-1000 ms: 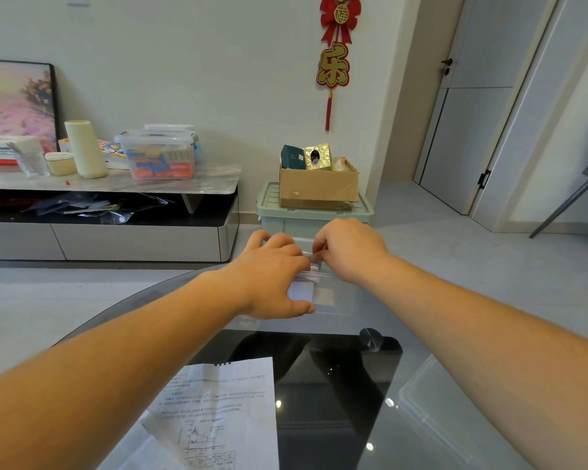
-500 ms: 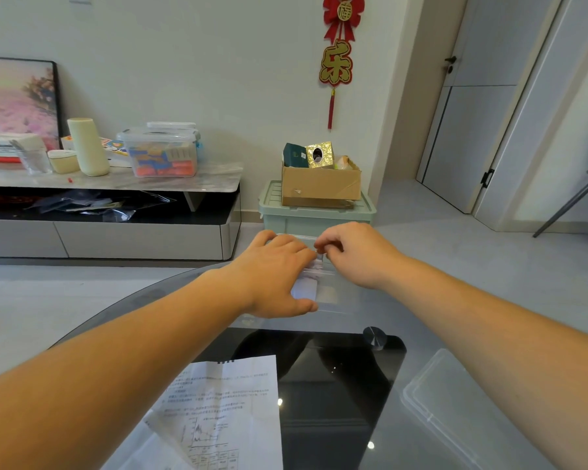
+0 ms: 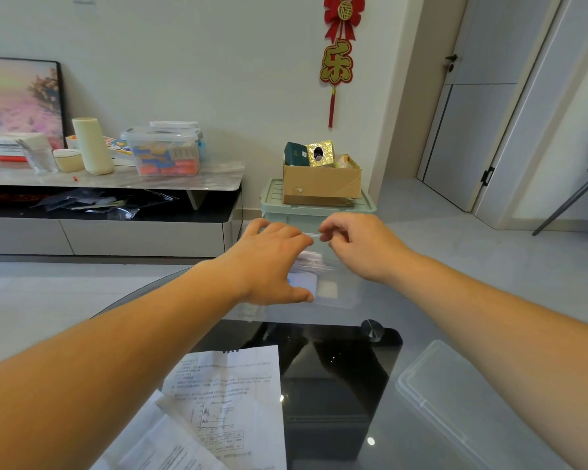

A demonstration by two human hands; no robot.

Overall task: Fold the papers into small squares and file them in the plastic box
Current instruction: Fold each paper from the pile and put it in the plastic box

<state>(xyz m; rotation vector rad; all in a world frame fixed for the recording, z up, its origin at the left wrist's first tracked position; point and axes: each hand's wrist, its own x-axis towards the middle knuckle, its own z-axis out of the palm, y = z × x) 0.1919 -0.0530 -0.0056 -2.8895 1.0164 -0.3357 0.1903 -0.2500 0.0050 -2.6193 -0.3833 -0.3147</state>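
Plastic box (image 3: 336, 290) under left hand (image 3: 272, 262), beside right hand (image 3: 364, 247)

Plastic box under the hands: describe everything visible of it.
The plastic box is small, rectangular, see-through and lidless, upright on the glass table near its far edge. White folded papers sit inside. The left hand grips its left end, thumb on the near wall. The right hand hangs over the rim, fingers curled; contact unclear.
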